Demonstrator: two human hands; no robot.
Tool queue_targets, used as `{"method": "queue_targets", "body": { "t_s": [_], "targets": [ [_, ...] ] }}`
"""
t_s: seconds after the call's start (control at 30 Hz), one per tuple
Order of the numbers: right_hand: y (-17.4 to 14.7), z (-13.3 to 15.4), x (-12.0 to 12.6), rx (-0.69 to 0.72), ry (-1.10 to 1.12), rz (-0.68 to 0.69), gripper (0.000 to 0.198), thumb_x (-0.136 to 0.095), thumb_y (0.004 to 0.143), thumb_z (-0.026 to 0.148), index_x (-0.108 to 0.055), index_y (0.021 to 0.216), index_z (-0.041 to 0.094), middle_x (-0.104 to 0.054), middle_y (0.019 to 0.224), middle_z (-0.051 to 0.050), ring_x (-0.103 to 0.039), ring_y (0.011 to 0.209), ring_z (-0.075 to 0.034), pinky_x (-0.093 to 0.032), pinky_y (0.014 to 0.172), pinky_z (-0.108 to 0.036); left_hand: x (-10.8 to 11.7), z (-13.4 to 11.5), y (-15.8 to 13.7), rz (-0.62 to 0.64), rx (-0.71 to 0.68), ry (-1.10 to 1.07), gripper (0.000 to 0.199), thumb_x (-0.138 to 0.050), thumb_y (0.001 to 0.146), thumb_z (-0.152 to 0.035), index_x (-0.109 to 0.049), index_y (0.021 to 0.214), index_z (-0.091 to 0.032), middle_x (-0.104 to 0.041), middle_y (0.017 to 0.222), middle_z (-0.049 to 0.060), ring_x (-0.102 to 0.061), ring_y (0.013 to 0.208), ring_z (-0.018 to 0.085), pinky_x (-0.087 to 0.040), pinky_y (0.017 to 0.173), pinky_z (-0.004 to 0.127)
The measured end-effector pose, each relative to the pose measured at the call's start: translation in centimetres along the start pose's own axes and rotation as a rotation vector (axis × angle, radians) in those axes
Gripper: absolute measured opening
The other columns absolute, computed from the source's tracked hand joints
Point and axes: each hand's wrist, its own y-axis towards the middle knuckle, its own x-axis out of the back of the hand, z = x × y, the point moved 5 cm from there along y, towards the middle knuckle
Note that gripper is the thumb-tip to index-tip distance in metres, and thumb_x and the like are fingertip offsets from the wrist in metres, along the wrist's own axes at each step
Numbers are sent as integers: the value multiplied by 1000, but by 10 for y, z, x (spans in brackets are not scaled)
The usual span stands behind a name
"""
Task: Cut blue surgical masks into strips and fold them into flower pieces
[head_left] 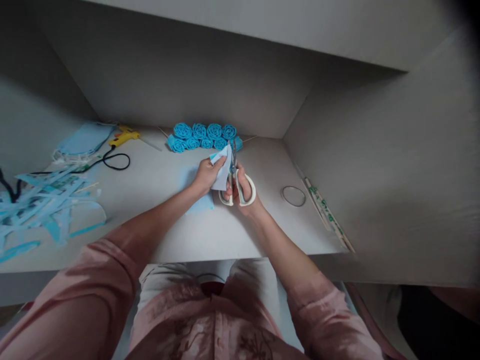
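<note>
My left hand (206,176) pinches a folded light blue and white fabric piece (222,181), thumb on top. Close beside it, my right hand (252,206) has its fingers through the cream handles of a pair of scissors (234,168). The blades point away from me along the right edge of the fabric; whether they are cutting into it I cannot tell. Beneath my hands lies another light blue sheet (200,204), partly covered by my left forearm. Just beyond my hands, bright blue rolled flowers (206,137) stand in two rows.
At the back left are a yellow glue gun (123,137) with a black cord and a stack of light blue face masks (86,139). Cut blue strips (48,200) lie heaped on the left. A metal ring (293,196) and thin sticks (326,212) lie right, near the side wall.
</note>
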Motion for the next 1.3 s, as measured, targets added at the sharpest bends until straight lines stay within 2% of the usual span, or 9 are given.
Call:
{"method": "queue_targets", "body": {
  "t_s": [0.33, 0.57, 0.67, 0.73, 0.83, 0.9, 1.0, 1.1, 1.3],
  "targets": [
    [1, 4, 4, 25, 3, -60, 62, -61, 81, 65, -47, 126, 26, -54, 60, 9, -43, 42, -7, -40, 39, -21, -16, 3, -16, 170, 76, 8, 43, -69, 74, -58, -57, 71, -17, -55, 42, 1, -52, 33, 15, -42, 36, 24],
    [0, 11, 3, 69, -57, -74, 77, -66, 74, 68, -39, 134, 27, -46, 55, 11, -32, 38, -6, -28, 35, -19, 5, 10, 5, -56, -23, -10, 46, -80, 62, -55, -60, 72, -14, -61, 59, -2, -52, 50, 9, -41, 49, 21],
    [5, 24, 13, 155, -156, -145, 84, -60, 75, 73, -33, 141, 28, -46, 56, 11, -33, 39, -7, -30, 37, -21, 12, 11, 12, -104, -11, -87, 50, -82, 58, -54, -63, 79, -13, -64, 65, -2, -54, 56, 9, -42, 55, 21],
    [8, 35, 28, 165, -378, -240, 86, -59, 77, 70, -29, 145, 27, -52, 61, 8, -41, 43, -9, -35, 42, -22, 16, 11, 15, -119, -6, -120, 52, -83, 57, -54, -64, 83, -14, -66, 68, -1, -56, 60, 10, -44, 58, 22],
    [7, 52, 54, 28, -1100, -380, 71, -67, 81, 50, -43, 140, 20, -66, 74, -2, -59, 60, -17, -44, 56, -27, 18, 11, 17, -121, 5, -138, 54, -83, 56, -55, -65, 86, -15, -68, 72, 0, -60, 64, 13, -47, 63, 24],
    [0, 60, 66, -51, -1593, -333, 50, -61, 86, 34, -54, 132, 17, -72, 91, -11, -66, 80, -23, -47, 68, -31, 17, 11, 17, -119, 11, -142, 55, -83, 55, -57, -65, 85, -15, -68, 72, 1, -61, 65, 14, -48, 64, 25],
    [-18, 65, 83, -227, -2052, -234, 40, -53, 88, 24, -59, 127, 17, -73, 99, -15, -68, 86, -26, -47, 71, -33, 13, 11, 16, -92, 18, -152, 57, -83, 53, -58, -65, 85, -14, -68, 72, 1, -61, 65, 14, -49, 64, 26],
    [-31, 74, 91, -306, -2232, -145, 37, -50, 89, 24, -65, 123, 17, -73, 99, -17, -69, 85, -27, -48, 70, -36, 9, 8, 15, -63, 19, -138, 59, -85, 51, -57, -65, 85, -13, -68, 72, 2, -61, 64, 14, -50, 64, 26],
    [-29, 90, 80, -328, -2233, -83, 35, -54, 88, 21, -68, 120, 20, -74, 95, -16, -70, 87, -31, -50, 74, -41, 2, -1, 8, 24, -1, -42, 55, -86, 50, -54, -67, 81, -13, -69, 71, 2, -60, 60, 13, -49, 58, 25]
  ]
}}
